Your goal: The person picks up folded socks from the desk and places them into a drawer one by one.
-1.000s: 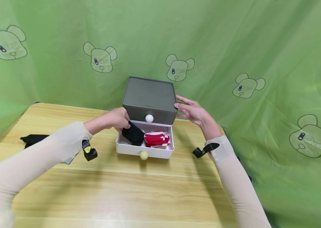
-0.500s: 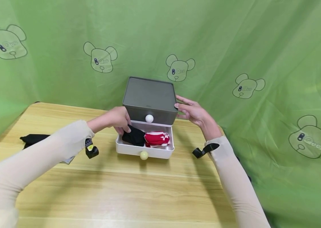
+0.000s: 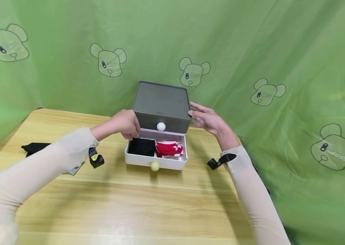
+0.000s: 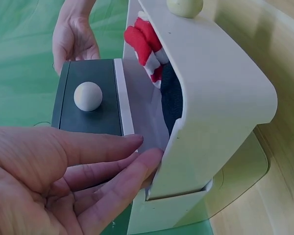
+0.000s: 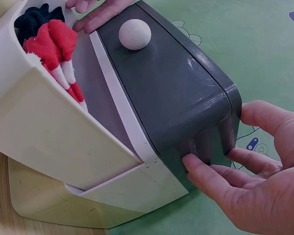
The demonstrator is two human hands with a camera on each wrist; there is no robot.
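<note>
Black cloth (image 3: 142,147) had settled flatter inside the white drawer (image 3: 140,160), just right of the nearer left hand (image 3: 126,123), whose loosely bent, barely parted fingers held nothing. The right hand (image 3: 209,120), fingers extended, touched the grey case (image 3: 161,98).

Left hand (image 3: 127,123) partly hides drawer (image 3: 140,161); both sleeves (image 3: 53,160) cropped.
</note>
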